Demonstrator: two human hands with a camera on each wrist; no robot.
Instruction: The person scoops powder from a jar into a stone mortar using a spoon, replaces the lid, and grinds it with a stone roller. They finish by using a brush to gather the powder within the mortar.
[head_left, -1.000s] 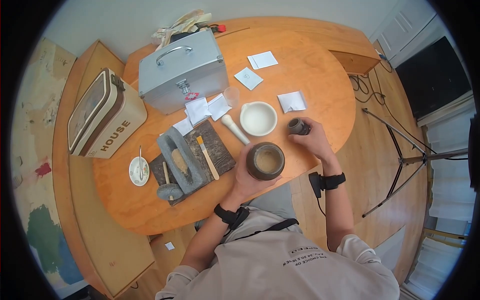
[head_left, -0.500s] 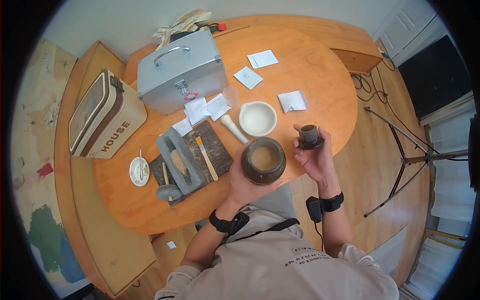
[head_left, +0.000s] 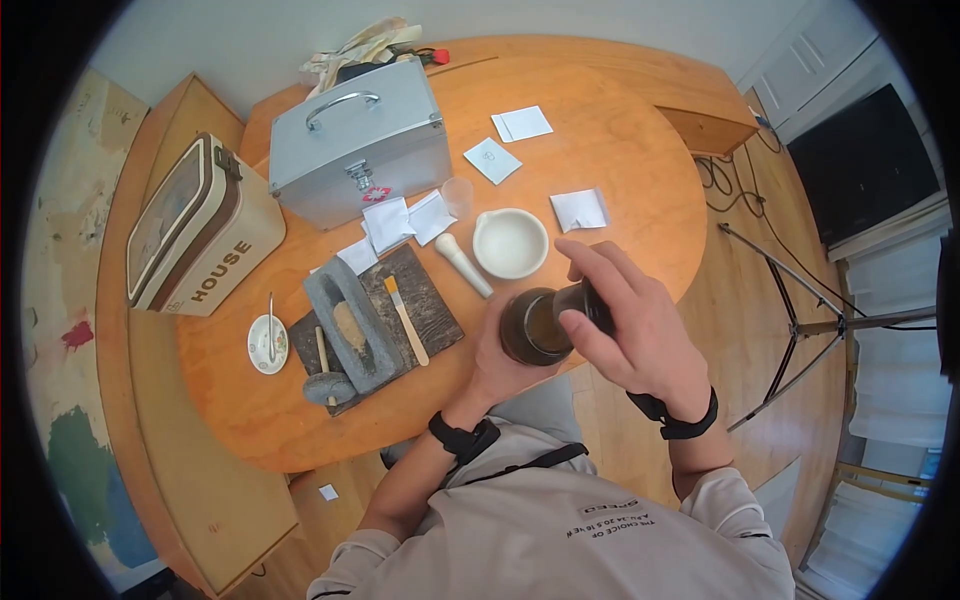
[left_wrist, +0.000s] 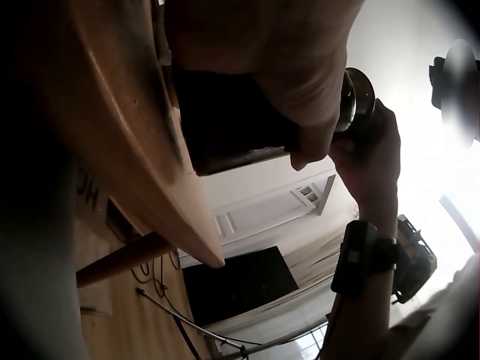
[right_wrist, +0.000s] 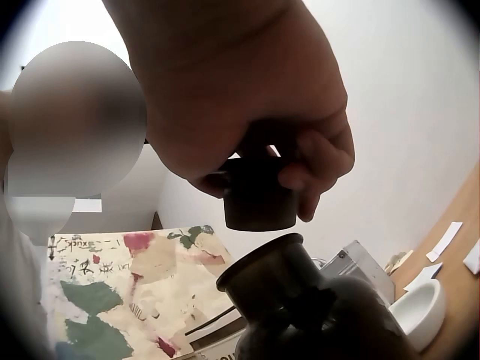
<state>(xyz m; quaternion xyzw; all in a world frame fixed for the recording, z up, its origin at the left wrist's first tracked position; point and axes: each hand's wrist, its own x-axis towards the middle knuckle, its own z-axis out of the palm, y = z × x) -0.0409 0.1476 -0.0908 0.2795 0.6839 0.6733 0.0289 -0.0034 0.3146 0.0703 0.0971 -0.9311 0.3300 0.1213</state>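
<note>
My left hand [head_left: 487,355] wraps round the body of a dark brown glass jar [right_wrist: 330,319] near the table's front edge. The jar stands tilted in the right wrist view, its flared mouth uncovered. My right hand [head_left: 645,330] holds a dark, cup-shaped stopper [right_wrist: 260,199] between thumb and fingers. In the right wrist view the stopper hangs just above the jar's rim, with a gap between them. Beyond the jar are a white mortar [head_left: 510,243] and its white pestle [head_left: 462,264], which lies beside it on the table.
Left of the jar, a dark board [head_left: 440,310] carries a stone grinding trough [head_left: 383,335] with tan powder, a grinding wheel [head_left: 330,388] and a flat brush [head_left: 408,325]. A small dish [head_left: 258,352] lies farther left. Behind stand a metal case [head_left: 360,150] and several paper packets [head_left: 580,211].
My right hand has turned the stopper over and brought it left to the jar's mouth. My left hand keeps its hold on the jar, which now tilts toward the right hand.
</note>
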